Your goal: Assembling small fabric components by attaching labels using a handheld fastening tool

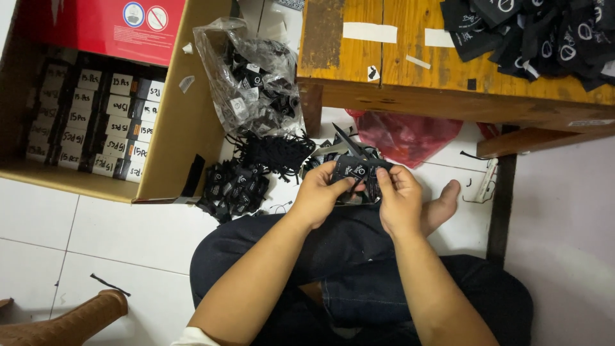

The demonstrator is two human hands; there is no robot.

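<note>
Black tags [356,170] sit mid-frame, pinched as a small stack between left hand [322,194] and right hand [398,200], both clamped on them. Loose tags [234,186] lie left on the floor; a cardboard box [186,122] upper left, wooden tabletop [410,70] above.

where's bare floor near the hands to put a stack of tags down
Bare white tile lies below the cardboard box, left of the knee. The floor between the box and table leg is crowded with the plastic bag and loose black tags.
</note>
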